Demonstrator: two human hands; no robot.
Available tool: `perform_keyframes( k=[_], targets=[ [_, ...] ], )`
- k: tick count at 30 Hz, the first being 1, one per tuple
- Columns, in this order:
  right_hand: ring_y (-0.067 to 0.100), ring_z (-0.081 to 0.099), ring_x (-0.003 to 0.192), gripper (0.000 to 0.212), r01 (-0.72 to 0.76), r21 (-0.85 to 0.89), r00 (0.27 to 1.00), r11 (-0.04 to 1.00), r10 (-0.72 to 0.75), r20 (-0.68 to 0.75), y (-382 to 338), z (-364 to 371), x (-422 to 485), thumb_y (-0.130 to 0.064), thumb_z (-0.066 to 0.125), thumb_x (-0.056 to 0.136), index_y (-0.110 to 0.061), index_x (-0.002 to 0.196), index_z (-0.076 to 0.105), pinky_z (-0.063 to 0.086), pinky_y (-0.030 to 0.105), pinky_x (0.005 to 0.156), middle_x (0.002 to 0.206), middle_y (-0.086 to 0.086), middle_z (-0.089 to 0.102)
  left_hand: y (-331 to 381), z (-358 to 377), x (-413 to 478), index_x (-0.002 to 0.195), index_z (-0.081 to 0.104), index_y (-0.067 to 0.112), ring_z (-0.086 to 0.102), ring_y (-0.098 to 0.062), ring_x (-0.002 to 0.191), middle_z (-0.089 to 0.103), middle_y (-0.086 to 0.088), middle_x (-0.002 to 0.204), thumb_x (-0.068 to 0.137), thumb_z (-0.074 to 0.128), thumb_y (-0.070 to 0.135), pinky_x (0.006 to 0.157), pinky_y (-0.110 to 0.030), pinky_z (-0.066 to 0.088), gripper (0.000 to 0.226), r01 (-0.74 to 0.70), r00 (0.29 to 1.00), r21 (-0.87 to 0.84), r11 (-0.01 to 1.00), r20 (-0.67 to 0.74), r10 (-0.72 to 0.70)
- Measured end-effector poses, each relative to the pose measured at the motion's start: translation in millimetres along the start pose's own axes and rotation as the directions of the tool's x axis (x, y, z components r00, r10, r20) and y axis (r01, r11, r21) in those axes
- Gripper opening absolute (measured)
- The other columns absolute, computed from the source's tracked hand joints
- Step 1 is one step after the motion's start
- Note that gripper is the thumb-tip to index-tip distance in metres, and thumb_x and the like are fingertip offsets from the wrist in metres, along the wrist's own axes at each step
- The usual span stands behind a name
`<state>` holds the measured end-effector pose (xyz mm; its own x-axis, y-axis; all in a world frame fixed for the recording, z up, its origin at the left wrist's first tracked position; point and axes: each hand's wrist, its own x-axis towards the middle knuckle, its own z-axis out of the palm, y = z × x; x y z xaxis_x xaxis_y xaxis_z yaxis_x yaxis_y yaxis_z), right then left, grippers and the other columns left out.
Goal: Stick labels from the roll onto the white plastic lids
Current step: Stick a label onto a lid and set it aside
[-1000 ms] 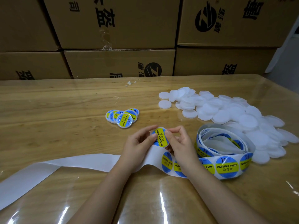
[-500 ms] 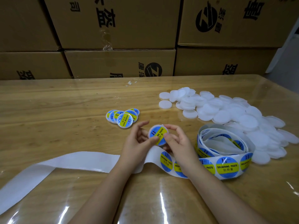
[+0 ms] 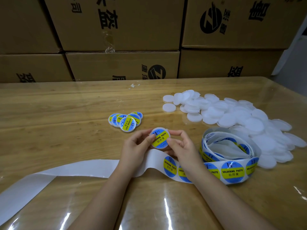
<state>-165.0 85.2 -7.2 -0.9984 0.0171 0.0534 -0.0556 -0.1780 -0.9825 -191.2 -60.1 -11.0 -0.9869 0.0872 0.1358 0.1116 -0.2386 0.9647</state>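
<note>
Both hands hold labelled lid [image 3: 160,138] above table [image 3: 49,113]: left hand [image 3: 137,145] grip pinches its left edge, right hand [image 3: 181,146] grip pinches its right edge. Label on (looks flat).

Done: small cluster of finished lids [image 3: 126,121] just beyond. Left: big heap of plain lids [image 3: 232,117] at right.

Roll [image 3: 229,156] beside right wrist, spent backing strip [image 3: 66,170] trails left under forearms, cardboard boxes [image 3: 123,24] behind. Way to cluster looks unobstructed.

Dim, soft overhead light; white glare streaks on the glossy table [image 3: 49,113]; bowed wide-angle edges.
</note>
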Motion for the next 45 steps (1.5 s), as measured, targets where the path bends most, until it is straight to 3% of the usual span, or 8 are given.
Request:
perform_keyframes(
  k=[5, 9, 16, 20, 23, 30, 39, 45],
  targets=[
    [0.014, 0.068, 0.064, 0.005, -0.012, -0.003, 0.999, 1.0, 0.012, -0.036, 2, 0, 1, -0.015, 0.053, 0.096, -0.012, 0.099, 0.049, 0.053, 0.022, 0.055, 0.077, 0.004, 0.074, 0, 1, -1, 0.094, 0.072, 0.021, 0.069, -0.012, 0.085, 0.074, -0.001, 0.092, 0.078, 0.065, 0.021, 0.07, -0.021, 0.053, 0.017, -0.025, 1.0, 0.039, 0.999, 0.004, 0.025],
    [0.017, 0.069, 0.064, 0.014, -0.023, -0.011, 0.996, 1.0, 0.022, -0.092, 3, 0, 3, -0.022, 0.055, 0.094, -0.009, 0.094, 0.049, 0.053, 0.024, 0.054, 0.075, 0.006, 0.073, 0, 4, -1, 0.099, 0.071, 0.02, 0.067, -0.021, 0.094, 0.071, -0.01, 0.101, 0.082, 0.064, 0.015, 0.083, -0.032, 0.053, 0.019, -0.005, 1.0, 0.039, 0.999, 0.01, 0.005],
    [0.022, 0.071, 0.07, 0.013, -0.031, 0.013, 0.986, 0.999, 0.033, -0.163, 6, -4, 6, -0.029, 0.055, 0.093, -0.016, 0.095, 0.052, 0.057, 0.038, 0.068, 0.079, 0.007, 0.073, 4, 3, -3, 0.121, 0.053, 0.024, 0.055, -0.009, 0.068, 0.06, 0.002, 0.078, 0.077, 0.064, -0.014, 0.069, -0.019, 0.051, 0.06, 0.048, 0.992, -0.047, 0.998, 0.123, -0.042],
    [0.021, 0.071, 0.07, 0.01, 0.002, 0.01, 0.989, 1.0, -0.001, -0.148, 6, -2, 6, -0.027, 0.053, 0.095, -0.019, 0.101, 0.051, 0.057, 0.027, 0.061, 0.085, 0.002, 0.073, 10, -2, -2, 0.102, 0.06, 0.013, 0.057, -0.016, 0.075, 0.064, -0.003, 0.083, 0.079, 0.063, -0.014, 0.066, -0.022, 0.053, 0.036, 0.064, 0.996, -0.028, 0.998, 0.071, -0.062],
    [0.013, 0.069, 0.073, 0.01, 0.042, -0.061, 0.988, 0.997, -0.05, -0.144, 10, 2, 8, -0.017, 0.051, 0.096, -0.023, 0.104, 0.05, 0.053, 0.021, 0.058, 0.096, 0.002, 0.069, 10, -17, 7, 0.088, 0.058, 0.015, 0.059, -0.015, 0.072, 0.064, 0.001, 0.085, 0.082, 0.065, -0.006, 0.063, -0.025, 0.052, 0.023, 0.003, 0.995, 0.238, 0.971, -0.095, 0.02],
    [0.013, 0.067, 0.071, 0.015, 0.053, -0.14, 0.992, 0.989, -0.068, -0.102, 16, 2, 10, -0.016, 0.054, 0.093, -0.029, 0.1, 0.054, 0.055, 0.027, 0.066, 0.097, 0.003, 0.066, 2, -42, 15, 0.078, 0.054, 0.025, 0.058, -0.013, 0.067, 0.063, 0.007, 0.074, 0.085, 0.064, 0.018, 0.058, -0.029, 0.04, 0.014, 0.097, 0.921, 0.713, 0.695, -0.329, 0.209],
    [0.012, 0.066, 0.07, 0.016, 0.049, -0.138, 0.993, 0.989, -0.063, -0.096, 14, 3, 8, -0.012, 0.053, 0.093, -0.025, 0.1, 0.055, 0.053, 0.022, 0.061, 0.093, 0.001, 0.066, 3, -38, 13, 0.109, 0.065, 0.003, 0.043, -0.029, 0.128, 0.041, -0.017, 0.14, 0.086, 0.059, 0.007, 0.098, -0.037, 0.038, 0.024, 0.073, 0.947, 0.92, 0.385, -0.185, 0.263],
    [0.01, 0.065, 0.068, 0.017, 0.044, -0.141, 0.995, 0.989, -0.056, -0.08, 12, 2, 7, -0.009, 0.05, 0.094, -0.024, 0.1, 0.055, 0.053, 0.021, 0.061, 0.09, 0.001, 0.066, 6, -31, 6, 0.08, 0.068, 0.005, 0.056, -0.036, 0.08, 0.062, -0.014, 0.087, 0.073, 0.07, 0.009, 0.064, -0.04, 0.039, 0.008, 0.019, 0.943, 1.0, 0.002, -0.019, 0.332]
  ],
)
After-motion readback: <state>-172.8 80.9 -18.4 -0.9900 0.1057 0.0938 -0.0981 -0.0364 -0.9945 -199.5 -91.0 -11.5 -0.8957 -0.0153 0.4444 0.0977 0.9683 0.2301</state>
